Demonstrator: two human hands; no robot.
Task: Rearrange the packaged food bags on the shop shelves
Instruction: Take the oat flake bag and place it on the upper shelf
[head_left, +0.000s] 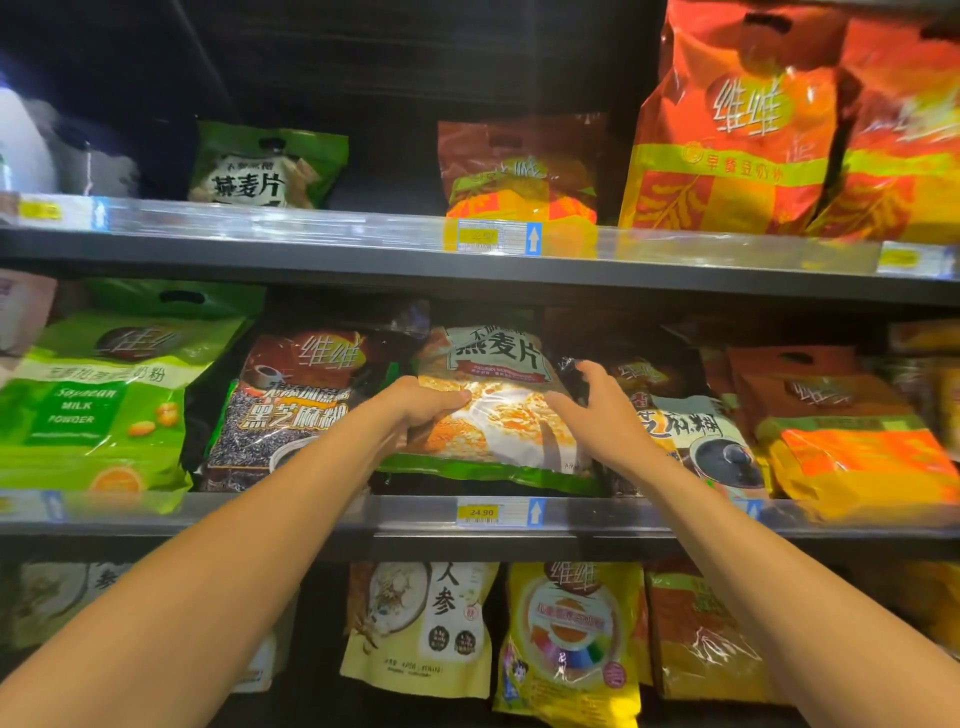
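The oat-flake bag (498, 410) lies tilted on the middle shelf (104, 530), directly above the yellow price tag (480, 513). The left hand (421, 402) grips the bag's left edge, thumb across its face. The right hand (597, 410) pinches the right edge. Up and left of the tag lies a black sesame bag (291, 405).

Left hand (421, 402): fingers hidden behind the left edge of the oat bag (498, 415); only the thumb shows on the front. Right hand (597, 405): fingertips lost in a dark fold at the bag's right edge. Sesame bag (696, 431): left part covered by the right wrist. Upper price tag (493, 237): too blurred to read. White object (21, 140), far left: blurred, cut by the frame edge. Orange bag (727, 130), top right: clipped by the top edge.
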